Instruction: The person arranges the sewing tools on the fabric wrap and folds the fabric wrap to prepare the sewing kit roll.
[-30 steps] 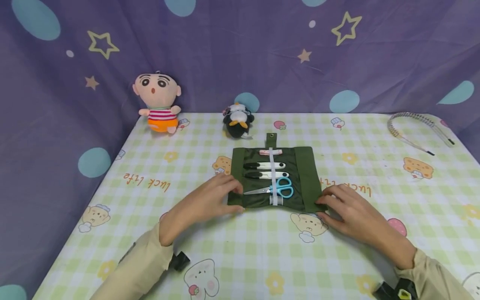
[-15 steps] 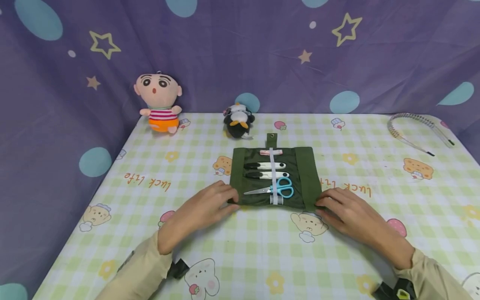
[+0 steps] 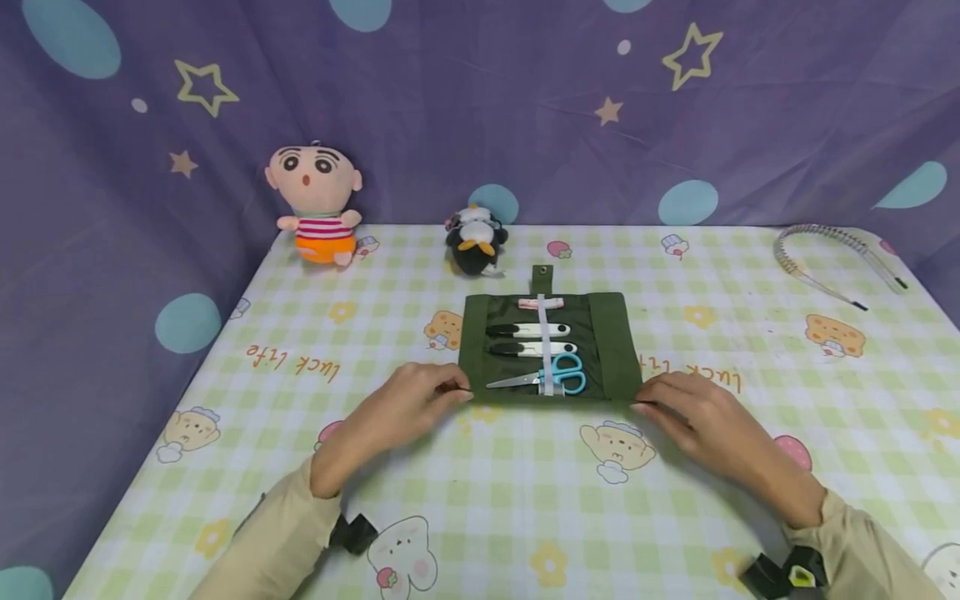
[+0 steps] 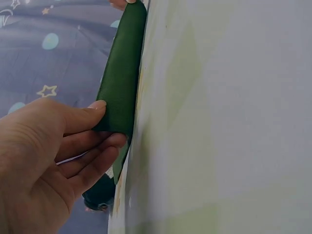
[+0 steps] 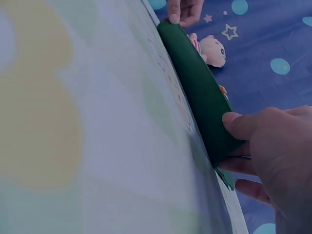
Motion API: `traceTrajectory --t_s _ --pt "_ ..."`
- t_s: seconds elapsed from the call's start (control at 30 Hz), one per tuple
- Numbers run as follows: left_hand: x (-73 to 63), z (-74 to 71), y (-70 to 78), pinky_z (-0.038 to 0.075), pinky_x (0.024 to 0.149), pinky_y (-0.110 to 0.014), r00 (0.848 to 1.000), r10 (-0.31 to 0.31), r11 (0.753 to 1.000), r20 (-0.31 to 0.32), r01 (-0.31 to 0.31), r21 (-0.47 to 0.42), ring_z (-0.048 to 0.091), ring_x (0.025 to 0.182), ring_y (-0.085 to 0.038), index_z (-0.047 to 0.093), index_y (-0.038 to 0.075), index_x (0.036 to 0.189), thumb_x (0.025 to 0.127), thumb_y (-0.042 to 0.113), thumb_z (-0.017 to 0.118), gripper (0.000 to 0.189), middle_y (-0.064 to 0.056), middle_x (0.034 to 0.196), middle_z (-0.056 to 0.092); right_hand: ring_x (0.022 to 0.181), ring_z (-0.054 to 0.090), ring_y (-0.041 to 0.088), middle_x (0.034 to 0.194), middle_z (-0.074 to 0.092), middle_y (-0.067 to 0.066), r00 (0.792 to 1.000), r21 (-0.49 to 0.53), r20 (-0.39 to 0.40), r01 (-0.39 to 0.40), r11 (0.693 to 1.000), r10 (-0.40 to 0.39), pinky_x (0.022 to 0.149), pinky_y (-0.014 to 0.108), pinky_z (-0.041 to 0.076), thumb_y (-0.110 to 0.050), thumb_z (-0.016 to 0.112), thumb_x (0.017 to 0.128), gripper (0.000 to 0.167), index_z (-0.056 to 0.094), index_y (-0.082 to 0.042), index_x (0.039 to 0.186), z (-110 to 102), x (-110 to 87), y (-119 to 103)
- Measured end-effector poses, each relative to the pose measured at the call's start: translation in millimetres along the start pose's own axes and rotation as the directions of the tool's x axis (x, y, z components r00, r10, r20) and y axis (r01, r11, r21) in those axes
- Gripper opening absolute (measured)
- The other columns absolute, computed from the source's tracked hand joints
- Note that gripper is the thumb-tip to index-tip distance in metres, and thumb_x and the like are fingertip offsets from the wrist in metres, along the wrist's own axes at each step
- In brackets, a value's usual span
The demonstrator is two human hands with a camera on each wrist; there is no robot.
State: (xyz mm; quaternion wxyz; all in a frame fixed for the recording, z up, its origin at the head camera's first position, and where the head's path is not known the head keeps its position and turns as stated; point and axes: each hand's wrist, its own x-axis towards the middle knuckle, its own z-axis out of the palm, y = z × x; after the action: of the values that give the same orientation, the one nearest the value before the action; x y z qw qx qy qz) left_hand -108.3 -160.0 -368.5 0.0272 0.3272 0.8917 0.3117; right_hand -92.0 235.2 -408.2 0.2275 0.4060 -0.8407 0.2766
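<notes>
A green fabric sewing kit pouch (image 3: 617,346) lies unfolded on the table, its snap tab pointing to the back. Under its white elastic band sit blue-handled scissors (image 3: 567,372), two white-and-black tools (image 3: 528,331) and a small pinkish item (image 3: 540,303). My left hand (image 3: 405,408) pinches the near left corner between thumb and fingers. At the near right corner, my right hand (image 3: 697,421) pinches the cloth likewise. Both wrist views show the near edge of the pouch (image 4: 122,73) raised and curved over, with a thumb on its outer side.
A plush doll (image 3: 318,204) in orange shorts sits at the back left. A penguin plush (image 3: 475,242) lies behind the pouch. Toward the back right rests a coiled headband (image 3: 825,250). The checked tablecloth (image 3: 480,517) ends at a purple curtain (image 3: 480,108).
My left hand has moved slightly and now pinches the near left corner. The pouch's near edge has lifted and folded back, partly covering the grey item below the scissors.
</notes>
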Motion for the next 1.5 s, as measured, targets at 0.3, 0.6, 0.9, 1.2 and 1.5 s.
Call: traceTrajectory --t_s 0.3,0.6,0.9,1.2,1.5 --pt "5.2 -0.6 -4.4 0.055 0.074 -0.030 0.999 -0.050 0.996 -0.006 0.050 -0.069 0.064 0.080 -0.007 0.073 0.011 0.099 0.102 0.012 0.068 0.006 0.005 0.089 0.070 0.095 0.070 0.018 0.098 0.074 -0.008 0.992 0.085 0.025 -0.122 0.989 0.120 0.097 0.021 0.044 -0.008 0.076 0.094 0.011 0.078 -0.017 0.100 -2 1.1 5" --pt "9.1 -0.7 -5.9 0.051 0.067 -0.030 0.996 -0.082 0.993 -0.021 0.079 -0.092 0.057 0.068 -0.007 0.069 0.009 0.100 0.104 0.011 0.065 0.006 0.003 0.081 0.068 0.091 0.071 0.015 0.101 0.075 -0.002 0.975 0.117 0.023 -0.223 0.968 0.221 0.087 0.013 0.046 0.005 0.077 0.088 0.022 0.076 -0.011 0.102 1 5.6 6" --pt "14.9 -0.4 -5.2 0.040 0.056 -0.028 0.987 -0.158 0.981 -0.023 0.154 -0.122 0.044 0.057 -0.010 0.066 0.008 0.101 0.106 0.014 0.062 0.009 0.003 0.071 0.058 0.074 0.060 0.003 0.092 0.073 -0.005 0.957 0.115 0.019 -0.289 0.950 0.289 0.070 0.017 0.046 0.001 0.071 0.096 0.015 0.074 -0.012 0.102 6 11.3 11" --pt "20.7 1.9 -5.0 0.039 0.059 -0.028 0.965 -0.261 0.954 -0.040 0.251 -0.162 0.046 0.061 -0.013 0.066 0.004 0.103 0.106 0.012 0.062 0.009 0.001 0.074 0.058 0.061 0.047 0.003 0.075 0.060 -0.008 0.949 0.124 0.011 -0.313 0.942 0.314 0.061 0.020 0.040 0.004 0.068 0.097 0.016 0.070 -0.010 0.103 13 18.5 16" --pt "30.3 4.6 -5.3 0.036 0.054 -0.028 0.944 -0.329 0.936 -0.036 0.321 -0.145 0.043 0.055 -0.013 0.065 0.004 0.105 0.107 0.015 0.059 0.013 -0.001 0.068 0.053 0.058 0.046 0.008 0.070 0.060 -0.004 0.893 0.147 0.042 -0.448 0.882 0.447 0.056 0.025 0.039 -0.003 0.066 0.101 0.007 0.072 -0.006 0.097 15 28.6 17"
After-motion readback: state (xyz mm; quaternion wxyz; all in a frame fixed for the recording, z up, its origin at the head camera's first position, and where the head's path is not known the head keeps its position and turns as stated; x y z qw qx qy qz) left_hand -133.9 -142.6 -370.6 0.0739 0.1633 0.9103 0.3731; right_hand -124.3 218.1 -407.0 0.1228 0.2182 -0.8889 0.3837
